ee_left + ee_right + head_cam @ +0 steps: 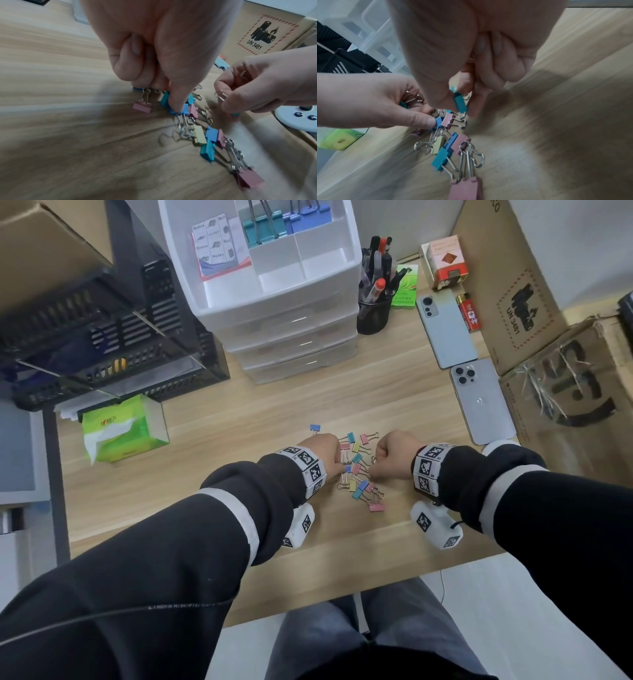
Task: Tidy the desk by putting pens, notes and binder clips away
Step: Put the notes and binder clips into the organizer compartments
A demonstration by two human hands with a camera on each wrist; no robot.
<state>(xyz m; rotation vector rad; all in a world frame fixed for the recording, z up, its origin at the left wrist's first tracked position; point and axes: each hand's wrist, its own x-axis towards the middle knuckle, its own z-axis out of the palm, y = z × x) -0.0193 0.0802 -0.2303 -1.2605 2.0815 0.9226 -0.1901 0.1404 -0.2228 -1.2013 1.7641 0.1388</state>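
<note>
Several small pastel binder clips (359,470) lie in a loose pile on the wooden desk (239,422), with one blue clip (315,427) apart at the upper left. My left hand (342,465) is curled at the pile's left side. Its thumb (176,106) presses a blue clip (184,110), and wire handles and a teal clip (403,105) show inside its curl. My right hand (371,470) is curled at the pile's right side and pinches a teal clip (460,103); more wire handles (245,75) show in its palm.
At the back stands a white drawer unit (291,337); its top tray holds note pads (215,244) and large clips (274,224). A black pen cup (375,313), two phones (445,330) (479,402), cardboard boxes (565,381), a green tissue pack (123,429) and black mesh trays (102,337) ring the desk.
</note>
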